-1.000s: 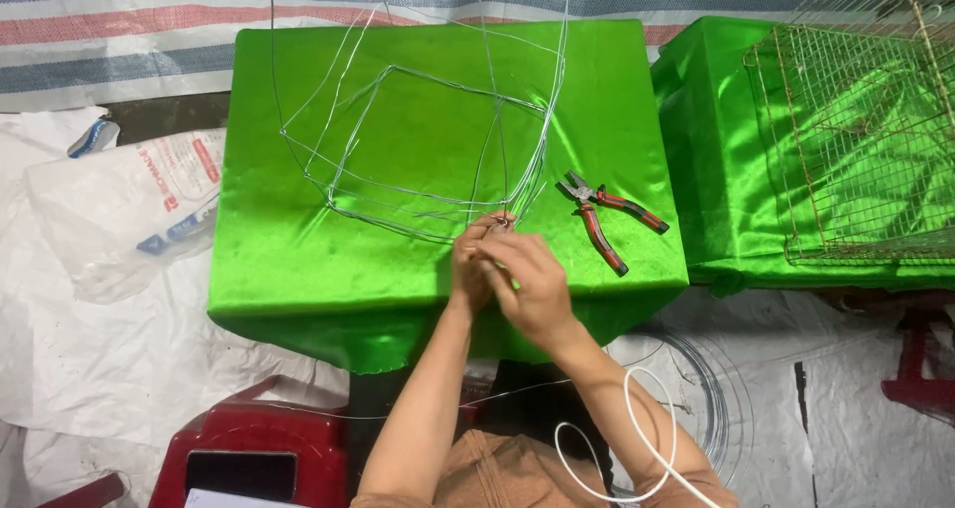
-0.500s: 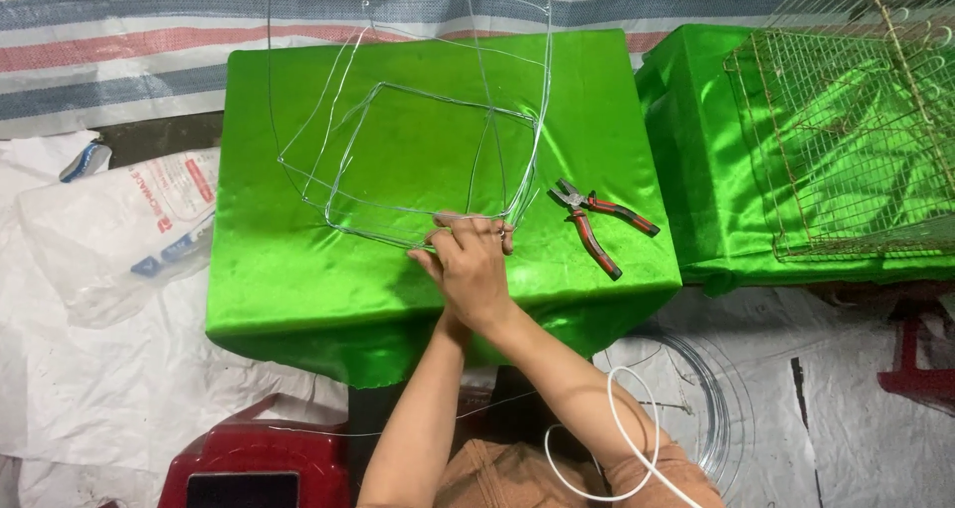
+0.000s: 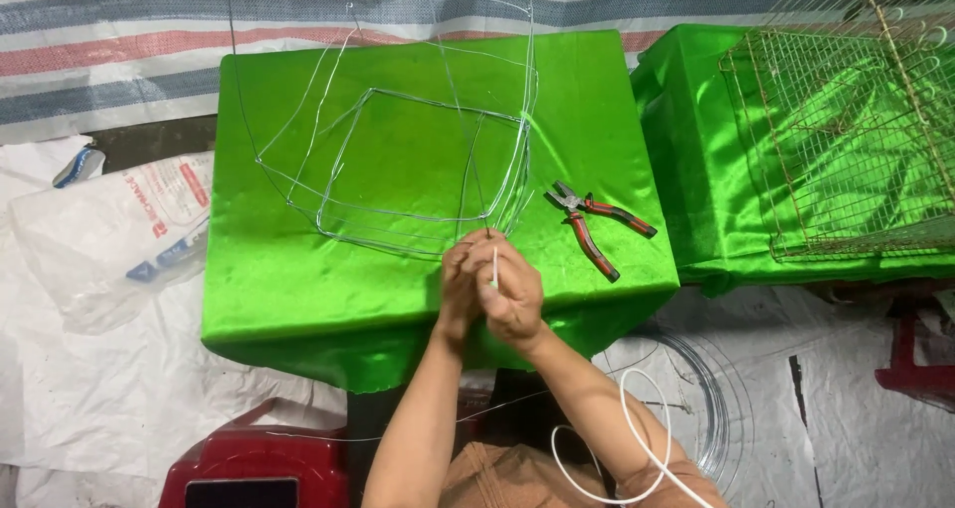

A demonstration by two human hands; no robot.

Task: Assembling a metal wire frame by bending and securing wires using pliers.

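A clear plastic sack with a red and blue printed label lies crumpled on the white sheeting at the left of the green satin-covered bench, its label patch facing up and tilted. Beyond it, at the far left, a small blue and white package rests on the same sheeting. Behind the bench hangs a striped tarpaulin in red, blue and white bands.

On the bench lies a square frame of bent thin silver wire, with loose strands rising from its corners. The left hand and right hand meet at the near corner of that frame, close to the bench's front edge. The right hand's grip is pressed together on a short white stick-like piece, held upright; the left hand's grip is closed around the wire just beside it, fingers touching the right hand. Red-handled pliers lie on the bench to the right, apart from the hands. A gold wire mesh cage sits on a second green-covered stand at the right. A white cord loops over the right forearm.

Compared with half a second ago, the hands are clasped closer together, and the white piece now shows upright between them; the frame and pliers lie as before.
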